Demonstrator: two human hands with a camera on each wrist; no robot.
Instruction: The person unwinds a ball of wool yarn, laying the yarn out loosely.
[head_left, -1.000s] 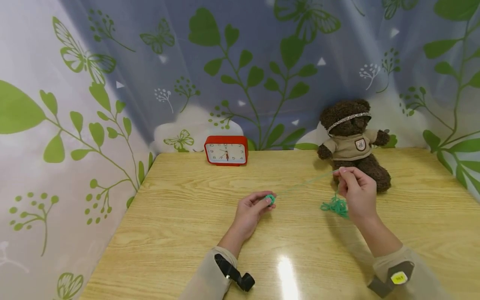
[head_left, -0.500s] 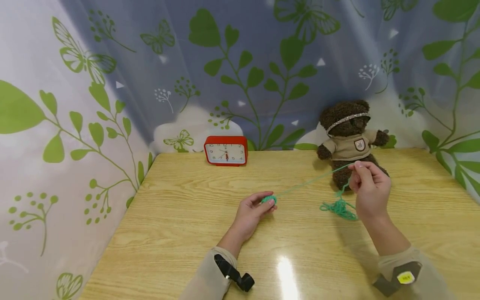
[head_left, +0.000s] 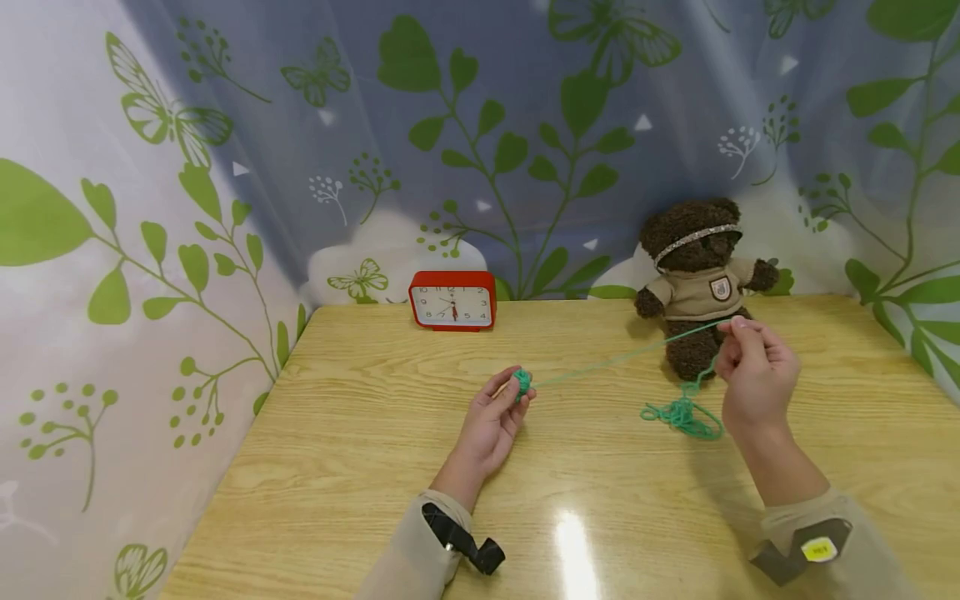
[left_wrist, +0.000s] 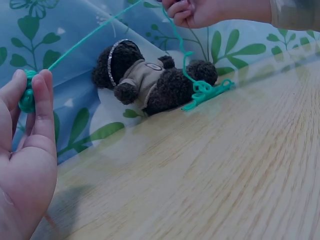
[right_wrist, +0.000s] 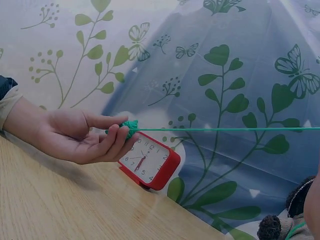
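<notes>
My left hand (head_left: pixel 486 429) holds a small wound ball of green yarn (head_left: pixel 522 383) between thumb and fingertips, above the table. From the ball a taut green strand (head_left: pixel 622 356) runs up to the right. Its other end is pinched between thumb and fingers of my right hand (head_left: pixel 759 375), raised in front of the teddy bear's legs. Below the right hand the strand drops to a loose tangle of yarn (head_left: pixel 682 417) on the tabletop. In the left wrist view the ball (left_wrist: pixel 28 92) sits at the fingertips; the right wrist view shows the strand (right_wrist: pixel 225 129) stretched straight.
A red alarm clock (head_left: pixel 453 302) stands at the back of the wooden table (head_left: pixel 360 467). To the right, a brown teddy bear (head_left: pixel 701 275) in a beige top leans against the leaf-patterned curtain (head_left: pixel 517 108). The curtain also borders the left side.
My right hand has moved right and slightly up, drawing the strand longer. The left hand has shifted a little left and up, turning the ball. The tangle has spread slightly right.
</notes>
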